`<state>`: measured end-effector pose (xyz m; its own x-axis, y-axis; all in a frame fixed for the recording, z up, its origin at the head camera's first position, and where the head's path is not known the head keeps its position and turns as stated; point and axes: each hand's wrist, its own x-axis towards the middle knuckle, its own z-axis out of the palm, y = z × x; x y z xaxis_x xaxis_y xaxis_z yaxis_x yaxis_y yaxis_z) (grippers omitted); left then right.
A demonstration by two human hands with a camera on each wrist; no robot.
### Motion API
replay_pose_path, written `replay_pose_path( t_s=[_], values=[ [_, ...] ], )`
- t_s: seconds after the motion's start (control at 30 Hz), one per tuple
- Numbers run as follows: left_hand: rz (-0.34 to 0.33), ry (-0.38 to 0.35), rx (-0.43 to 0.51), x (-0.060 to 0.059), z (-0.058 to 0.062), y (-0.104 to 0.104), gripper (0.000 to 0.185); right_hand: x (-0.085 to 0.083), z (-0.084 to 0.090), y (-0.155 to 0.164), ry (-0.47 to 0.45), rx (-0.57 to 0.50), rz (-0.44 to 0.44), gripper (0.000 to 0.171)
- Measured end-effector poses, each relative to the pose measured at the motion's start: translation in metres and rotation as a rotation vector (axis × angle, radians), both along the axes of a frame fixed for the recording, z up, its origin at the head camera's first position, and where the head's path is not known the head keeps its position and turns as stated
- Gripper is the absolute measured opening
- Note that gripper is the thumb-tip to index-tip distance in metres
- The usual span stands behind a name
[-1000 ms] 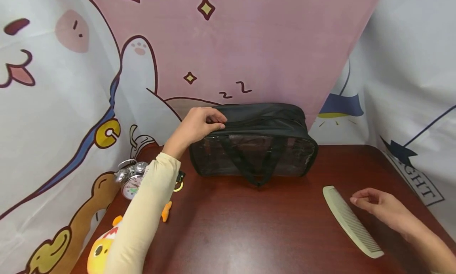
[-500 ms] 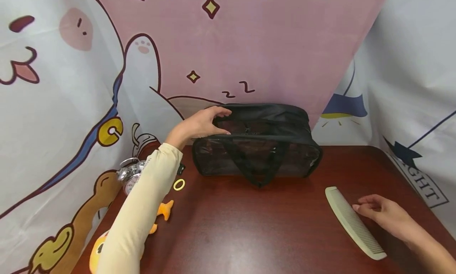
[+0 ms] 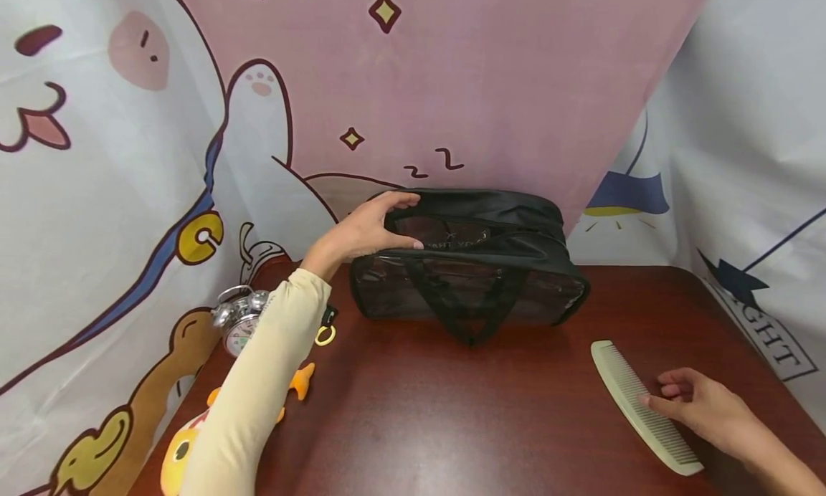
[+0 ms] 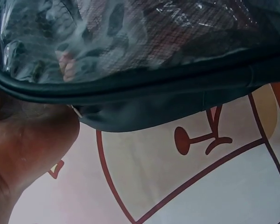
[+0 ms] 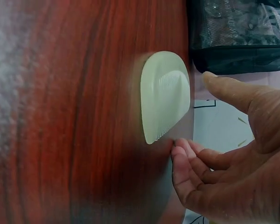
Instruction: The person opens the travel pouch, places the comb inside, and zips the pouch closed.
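A black zip bag with clear panels (image 3: 542, 289) stands at the back of the table, its top gaping. My left hand (image 3: 369, 229) is at the left of that opening, with thumb on the front rim and fingers spread toward the back one. The left wrist view shows part of this hand (image 4: 35, 149) against the bag's dark edge (image 4: 149, 109). A pale green comb (image 3: 624, 399) lies flat on the table at the right. My right hand (image 3: 719, 416) hovers beside it, thumb apart from the loosely bent fingers; the right wrist view shows nothing held.
On the left, partly behind the sleeve, are a silver twin-bell alarm clock (image 3: 240, 329), a yellow ring (image 3: 325, 335) and a yellow plush toy (image 3: 177, 456) with orange parts. Printed cloth (image 3: 535, 87) hangs behind and along the table's sides.
My left thumb and fingers have spread apart, and the bag's top has opened wider. The right hand has moved slightly down and right, its thumb now farther from the fingers.
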<state>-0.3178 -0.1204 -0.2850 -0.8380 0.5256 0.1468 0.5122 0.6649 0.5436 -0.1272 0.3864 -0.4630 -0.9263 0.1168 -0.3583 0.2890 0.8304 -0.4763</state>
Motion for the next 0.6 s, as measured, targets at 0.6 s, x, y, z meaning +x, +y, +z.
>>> replay_pose_path(
  t_s=[0.6],
  values=[
    [-0.002,-0.001,0.062,-0.002,-0.005,0.0,0.085,0.005,-0.004,-0.015,-0.02,0.049,-0.012,0.091]
  ],
)
